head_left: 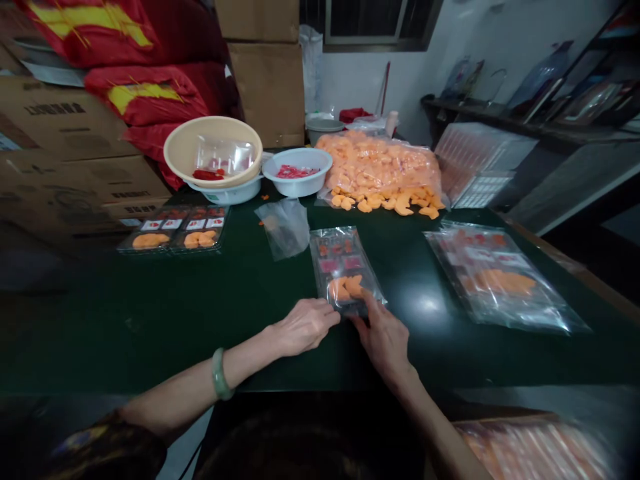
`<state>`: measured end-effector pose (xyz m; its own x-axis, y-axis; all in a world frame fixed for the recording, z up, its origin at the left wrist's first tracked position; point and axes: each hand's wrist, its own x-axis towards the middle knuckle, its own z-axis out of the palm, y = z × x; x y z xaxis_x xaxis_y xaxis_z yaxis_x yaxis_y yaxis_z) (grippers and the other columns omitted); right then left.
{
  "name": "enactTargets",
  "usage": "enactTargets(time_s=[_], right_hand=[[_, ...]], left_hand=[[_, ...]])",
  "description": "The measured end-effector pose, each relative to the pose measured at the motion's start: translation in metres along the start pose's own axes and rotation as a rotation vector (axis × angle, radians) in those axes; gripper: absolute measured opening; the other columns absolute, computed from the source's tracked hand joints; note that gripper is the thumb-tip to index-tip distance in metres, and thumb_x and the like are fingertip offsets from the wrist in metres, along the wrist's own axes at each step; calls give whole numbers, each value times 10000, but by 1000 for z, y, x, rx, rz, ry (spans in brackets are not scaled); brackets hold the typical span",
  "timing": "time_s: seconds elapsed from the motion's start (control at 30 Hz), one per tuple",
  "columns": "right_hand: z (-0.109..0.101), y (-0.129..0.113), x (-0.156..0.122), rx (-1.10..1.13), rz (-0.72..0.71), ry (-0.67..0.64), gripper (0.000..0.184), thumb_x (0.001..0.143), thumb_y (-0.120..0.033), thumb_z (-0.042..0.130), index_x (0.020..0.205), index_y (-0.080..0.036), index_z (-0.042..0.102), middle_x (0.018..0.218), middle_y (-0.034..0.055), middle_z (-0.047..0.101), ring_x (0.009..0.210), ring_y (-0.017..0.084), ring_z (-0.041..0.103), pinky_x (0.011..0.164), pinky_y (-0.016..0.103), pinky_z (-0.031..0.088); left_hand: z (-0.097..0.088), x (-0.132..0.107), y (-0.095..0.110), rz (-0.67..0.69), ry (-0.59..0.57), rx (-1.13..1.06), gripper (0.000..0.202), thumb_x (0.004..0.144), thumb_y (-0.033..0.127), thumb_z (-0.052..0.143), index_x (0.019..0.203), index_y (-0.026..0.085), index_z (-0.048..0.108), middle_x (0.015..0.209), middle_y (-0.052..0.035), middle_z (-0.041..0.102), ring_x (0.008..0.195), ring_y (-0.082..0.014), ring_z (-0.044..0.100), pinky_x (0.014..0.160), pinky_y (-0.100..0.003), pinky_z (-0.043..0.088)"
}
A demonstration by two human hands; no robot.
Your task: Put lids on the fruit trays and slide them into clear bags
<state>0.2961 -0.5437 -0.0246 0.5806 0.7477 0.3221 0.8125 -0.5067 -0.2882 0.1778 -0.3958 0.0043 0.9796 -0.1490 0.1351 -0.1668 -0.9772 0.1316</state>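
Observation:
A clear plastic bag with a compartment tray (345,257) inside lies on the green table in front of me. Orange curved pieces (346,287) fill the tray's near compartment; pink and dark red items show in the smaller ones behind. My left hand (309,325) is closed at the package's near left corner, its fingers pinching the edge. On the near right corner, my right hand (385,337) grips with fingers on top and the thumb lower down. Just beyond my left hand lies an empty-looking clear bag (287,230).
Two filled trays (173,230) sit at the left, and a stack of bagged trays (503,280) at the right. Behind are a cream basin (173,157), a white bowl (320,160), a large bag of orange pieces (380,167) and stacked clear trays (483,160). A box (540,443) is below, right.

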Motion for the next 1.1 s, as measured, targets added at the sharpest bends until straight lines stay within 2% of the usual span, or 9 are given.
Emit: enactTargets(time_s=[0.07,0.17,0.27,0.37,0.53,0.7,0.83,0.97,1.1], right_hand=[[-6,-3,5,-101,-73,5,351,821,-322,571,1147,-194,550,923,117,622,804,253,546,626,332,394],[-12,-1,21,-166,-306,14,421,783,-275,624,1188,-212,531,1209,140,527,1088,313,440,785,385,369],[-8,3,38,-182,-476,-75,347,829,-264,569,1170,-208,530,1167,100,551,1061,262,441,755,348,357],[4,4,43,-229,-414,-11,170,878,-300,500,946,-189,610,930,81,596,860,218,472,640,309,333],[21,5,37,-208,-365,274,212,871,-271,515,699,-177,598,729,72,549,732,191,426,557,275,291],[0,24,42,-225,-395,378,303,891,-290,484,622,-182,573,692,59,526,725,173,412,599,262,318],[-53,56,53,-315,-421,547,289,887,-288,493,633,-177,577,679,56,511,719,170,404,617,260,318],[-114,108,59,-490,-407,692,276,873,-278,513,621,-175,562,662,46,485,694,166,388,598,255,303],[-142,176,57,-666,-303,690,222,858,-252,514,665,-167,583,756,77,533,746,182,411,561,258,280]], left_hand=[[0,-4,-1,-16,-2,-4,156,816,80,370,763,167,489,743,-31,551,670,-152,488,615,-259,390],[-2,-6,-3,3,-14,-5,140,808,97,378,748,171,481,754,-38,550,696,-157,481,644,-262,397],[-4,-4,-1,15,-19,8,142,795,88,376,769,167,491,751,-43,546,699,-159,475,653,-263,400],[-2,0,7,16,14,26,149,789,79,376,799,163,499,764,-51,550,711,-162,478,660,-267,402],[11,4,25,46,46,66,139,777,84,394,799,166,503,728,-44,546,698,-165,472,650,-277,402],[7,17,33,111,170,64,146,777,85,397,828,155,514,747,-40,547,703,-154,477,660,-275,411],[-20,60,43,227,311,135,166,806,69,372,831,141,519,712,-41,535,699,-160,479,655,-284,409],[-43,127,66,390,375,199,169,836,97,369,852,139,532,761,-59,565,736,-180,507,671,-307,419],[-37,202,87,487,424,181,220,871,108,346,922,123,560,971,-97,613,867,-188,544,773,-309,433]])
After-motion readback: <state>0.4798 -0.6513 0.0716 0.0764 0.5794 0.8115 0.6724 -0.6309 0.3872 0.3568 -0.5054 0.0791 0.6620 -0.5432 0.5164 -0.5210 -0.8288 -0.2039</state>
